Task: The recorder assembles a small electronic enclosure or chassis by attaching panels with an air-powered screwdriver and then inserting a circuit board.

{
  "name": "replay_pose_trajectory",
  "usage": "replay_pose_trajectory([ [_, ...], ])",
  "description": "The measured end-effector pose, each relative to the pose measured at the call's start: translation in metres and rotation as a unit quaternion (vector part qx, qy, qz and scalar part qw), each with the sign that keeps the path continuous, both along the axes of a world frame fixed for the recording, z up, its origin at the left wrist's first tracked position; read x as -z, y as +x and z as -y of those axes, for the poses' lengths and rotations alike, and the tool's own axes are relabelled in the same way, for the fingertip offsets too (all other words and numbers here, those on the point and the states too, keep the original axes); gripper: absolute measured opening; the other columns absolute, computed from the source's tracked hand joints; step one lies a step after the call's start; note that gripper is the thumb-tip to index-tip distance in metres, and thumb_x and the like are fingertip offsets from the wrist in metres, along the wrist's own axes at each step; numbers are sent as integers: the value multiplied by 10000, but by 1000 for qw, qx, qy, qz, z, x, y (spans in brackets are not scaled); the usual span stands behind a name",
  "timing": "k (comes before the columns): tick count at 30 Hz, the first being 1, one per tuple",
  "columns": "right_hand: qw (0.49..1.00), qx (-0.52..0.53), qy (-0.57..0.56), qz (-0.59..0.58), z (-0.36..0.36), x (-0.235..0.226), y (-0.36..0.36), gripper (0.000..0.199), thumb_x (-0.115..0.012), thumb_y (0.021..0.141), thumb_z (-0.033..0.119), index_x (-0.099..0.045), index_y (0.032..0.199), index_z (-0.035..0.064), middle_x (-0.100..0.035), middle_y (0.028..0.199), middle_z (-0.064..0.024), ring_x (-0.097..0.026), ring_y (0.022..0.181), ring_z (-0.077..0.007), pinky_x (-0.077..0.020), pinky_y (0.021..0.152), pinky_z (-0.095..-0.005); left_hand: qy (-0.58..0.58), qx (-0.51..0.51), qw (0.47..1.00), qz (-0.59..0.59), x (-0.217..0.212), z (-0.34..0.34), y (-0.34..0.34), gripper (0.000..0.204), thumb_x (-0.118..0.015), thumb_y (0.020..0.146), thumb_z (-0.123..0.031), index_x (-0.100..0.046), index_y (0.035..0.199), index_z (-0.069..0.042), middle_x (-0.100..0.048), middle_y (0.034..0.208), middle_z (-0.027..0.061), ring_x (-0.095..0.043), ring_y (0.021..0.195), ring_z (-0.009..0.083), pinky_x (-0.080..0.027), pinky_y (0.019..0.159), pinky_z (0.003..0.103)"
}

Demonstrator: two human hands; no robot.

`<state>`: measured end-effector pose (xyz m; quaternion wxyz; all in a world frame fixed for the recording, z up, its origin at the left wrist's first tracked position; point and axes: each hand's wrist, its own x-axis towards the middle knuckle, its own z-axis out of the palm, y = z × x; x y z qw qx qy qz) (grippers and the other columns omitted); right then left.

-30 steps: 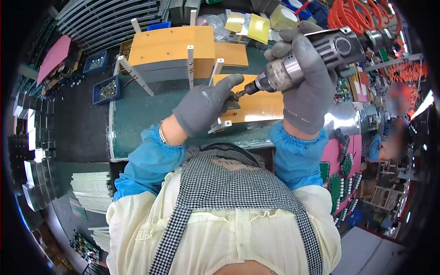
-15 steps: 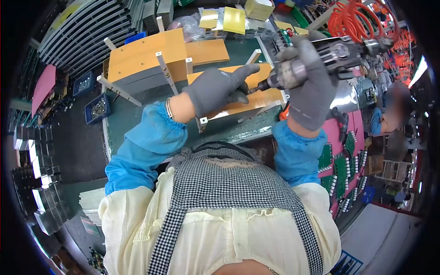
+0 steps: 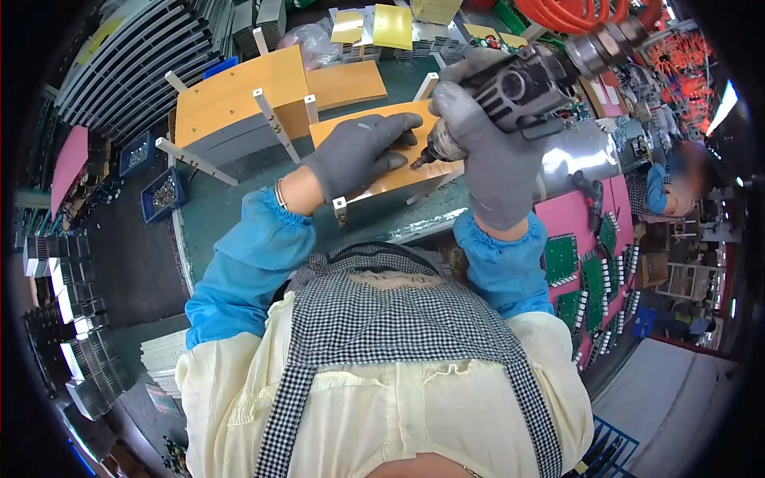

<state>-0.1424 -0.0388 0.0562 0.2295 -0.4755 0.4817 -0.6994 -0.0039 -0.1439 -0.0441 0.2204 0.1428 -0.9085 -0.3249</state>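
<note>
My right hand (image 3: 498, 159), in a grey glove, is wrapped round a pneumatic screwdriver (image 3: 522, 88) with a black and metal body. Its bit points down to the left and its tip meets or hovers just over an orange panel (image 3: 425, 113); contact is hard to tell. Beside the bit, my gloved left hand (image 3: 360, 155) rests over the same panel, fingers stretched and thumb apart, with nothing visible in it. A white post (image 3: 340, 209) with a hole in its end stands at the panel's near left corner.
Left of my hands is another orange panel assembly (image 3: 243, 88) with white posts. Blue bins (image 3: 162, 193) of small metal parts are farther left. Green circuit boards (image 3: 562, 259) lie on pink sheeting at right, near another person (image 3: 677, 187). Orange hose (image 3: 570, 14) coils above.
The screwdriver has come down and left, its bit now at the panel. My left fingers have spread away from the bit, where they were close together before.
</note>
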Motion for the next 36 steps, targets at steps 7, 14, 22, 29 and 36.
replay_pose_trajectory([
  [7, 999, -5, 29, -22, 6, 2, 8, 292, -748, 815, -4, -643, 1086, 20, -682, 917, -44, -638, 798, -88, -514, 666, -221, -5, -2, 1000, 18, -6, -2, 4, 541, -703, 851, -91, -508, 1356, -94, -698, 1094, 125, -665, 1028, 319, -538, 883, 410],
  [14, 998, -14, 56, -15, 5, 0, 9, 310, -748, 821, 5, -632, 1108, 20, -675, 915, -41, -639, 767, -89, -507, 617, -214, -4, 0, 1000, 19, -4, -2, 3, 554, -704, 849, -88, -501, 1364, -103, -699, 1090, 121, -666, 1029, 309, -538, 891, 406],
  [22, 1000, -4, 18, -16, 7, 3, 7, 270, -721, 836, 11, -630, 1090, 16, -675, 904, -56, -638, 736, -98, -500, 568, -224, 5, -5, 1000, 30, -9, -3, 3, 541, -704, 858, -101, -503, 1360, -95, -696, 1115, 121, -667, 1040, 309, -538, 895, 402],
  [29, 995, -77, 40, 55, -1, -8, -9, 287, -721, 827, -2, -627, 1094, 48, -691, 979, -73, -660, 833, -116, -519, 604, -228, -27, -5, 999, 23, 6, 1, 5, 530, -707, 848, -128, -523, 1341, -65, -683, 1124, 151, -642, 1060, 342, -512, 915, 432],
  [36, 992, -44, -107, 42, -4, -59, -53, 531, -808, 784, 55, -543, 1243, 50, -687, 1090, -56, -649, 936, -113, -531, 757, -264, -4, 15, 1000, -17, 1, -7, -8, 556, -702, 823, -24, -519, 1346, 16, -689, 1125, 192, -679, 1046, 327, -533, 924, 407],
])
